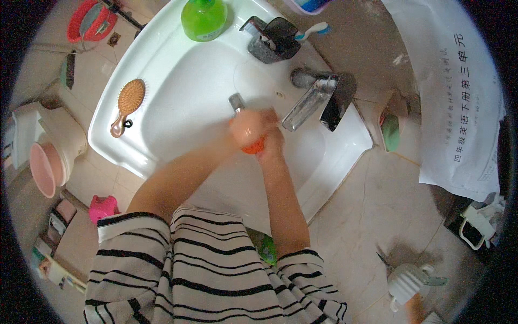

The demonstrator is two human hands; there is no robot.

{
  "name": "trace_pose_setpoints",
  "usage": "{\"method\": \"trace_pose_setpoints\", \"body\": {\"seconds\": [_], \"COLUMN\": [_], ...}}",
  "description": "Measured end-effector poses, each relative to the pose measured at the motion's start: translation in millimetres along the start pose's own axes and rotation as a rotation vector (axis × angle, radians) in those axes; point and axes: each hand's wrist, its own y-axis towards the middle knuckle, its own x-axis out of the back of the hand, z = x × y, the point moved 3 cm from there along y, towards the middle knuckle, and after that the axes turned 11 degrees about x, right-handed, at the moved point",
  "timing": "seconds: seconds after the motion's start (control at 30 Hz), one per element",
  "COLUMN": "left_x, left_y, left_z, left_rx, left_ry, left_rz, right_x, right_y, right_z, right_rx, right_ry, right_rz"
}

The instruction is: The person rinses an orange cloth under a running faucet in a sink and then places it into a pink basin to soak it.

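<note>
Over the white sink basin [186, 102] my two hands meet close together. My left hand [245, 128] is smeared by motion and lies over a bright orange thing [252, 147], touching it. Pressed against the right side of that thing is my right hand [272, 139], its fingers curled and partly hidden behind the left. Only a strip of the orange thing shows, so its kind cannot be made out. A short metal piece [236, 101] sticks up just beyond my hands. To their right reaches the metal faucet [307, 105].
A wooden hairbrush [131, 102] with a black hair tie [128, 123] lies on the sink's left rim. At the back stand a green soap bottle [204, 20] and a dark holder [273, 42] beside a toothbrush [313, 31]. A printed white sheet [458, 108] hangs at right.
</note>
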Motion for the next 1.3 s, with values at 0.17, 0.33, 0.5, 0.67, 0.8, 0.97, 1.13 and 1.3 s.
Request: {"method": "trace_pose_setpoints", "body": {"seconds": [0.17, 0.33, 0.5, 0.67, 0.8, 0.97, 1.13, 1.3], "left_x": [-9.7, -5.4, 20.5, 27.6, 21.1, -10.8, 9.9, -4.7], "left_y": [-14.5, 12.7, 37.5, 22.6, 8.2, -43.0, 17.4, -13.4], "left_z": [-36.9, -8.5, 20.8, 24.9, 23.3, -56.0, -22.1, -45.8], "left_rx": [-0.114, -0.017, 0.147, -0.167, 0.231, -0.277, 0.035, -0.098], "left_ry": [-0.078, -0.18, -0.348, 0.132, -0.814, 0.051, 0.099, 0.183], "left_rz": [0.001, 0.071, 0.605, 0.845, 0.581, 0.188, 0.077, 0.015], "right_x": [29.2, 37.9, 29.2, 38.6, 13.9, 42.9, 41.1, -10.1], "right_y": [18.3, -0.9, -64.2, -63.8, -54.3, 8.4, 23.1, -6.9], "right_z": [15.6, 33.4, 109.4, 123.2, 108.0, 29.2, -6.5, 32.4], "right_rx": [0.04, 0.248, 0.027, 0.024, 0.128, 0.251, 0.19, 0.15], "right_ry": [0.276, -0.254, -0.337, -0.266, -0.043, 0.062, 0.277, 0.186], "right_rz": [0.172, 0.166, 0.287, 0.306, 0.244, 0.127, 0.034, -0.043]}}
